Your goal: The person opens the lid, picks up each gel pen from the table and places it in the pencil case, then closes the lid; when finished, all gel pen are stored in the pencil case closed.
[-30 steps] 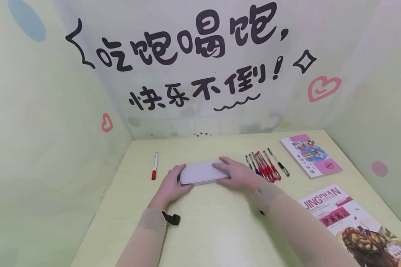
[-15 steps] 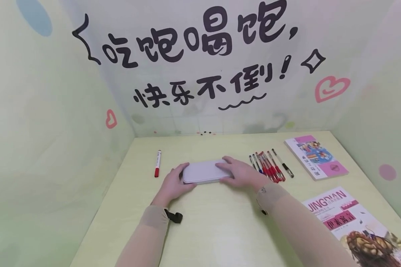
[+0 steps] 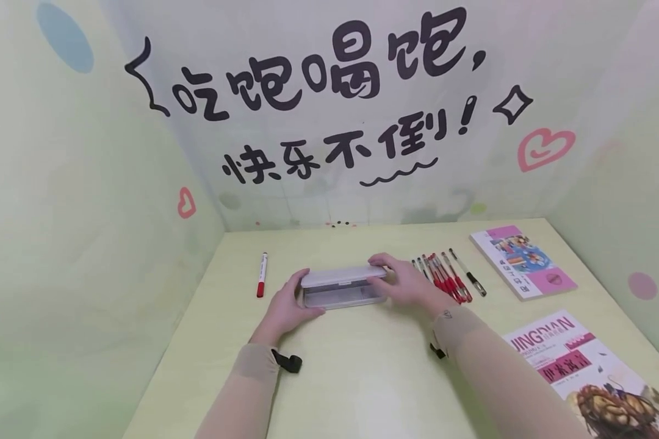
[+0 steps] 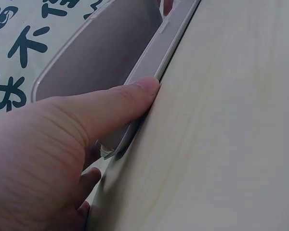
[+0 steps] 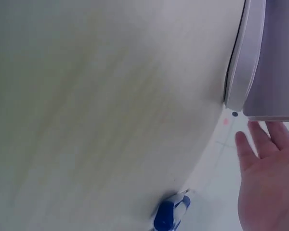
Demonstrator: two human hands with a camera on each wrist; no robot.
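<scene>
A lilac-grey pencil case (image 3: 343, 299) lies on the table with its lid (image 3: 329, 278) partly raised toward the back, and the inside shows from the front. My left hand (image 3: 285, 308) grips the left end. In the left wrist view, its thumb (image 4: 127, 98) presses on the front wall (image 4: 151, 60), while the fingers are partly hidden behind the case. My right hand (image 3: 409, 283) holds the lid's right end, thumb in front and fingers behind. The right wrist view shows those fingertips (image 5: 254, 129) at the lid's end edge; the thumb is out of that view.
A red-capped white marker (image 3: 262, 274) lies left of the case. Several red and blue pens (image 3: 445, 277) lie close to my right hand, with a black pen (image 3: 468, 274) beside them. Farther right are a pink-and-white book (image 3: 522, 259) and a magazine (image 3: 571, 360).
The pencil case's lid has gone from closed to partly raised, tilting toward the back. My right hand has moved slightly up and right with it; the left hand stays at the left end.
</scene>
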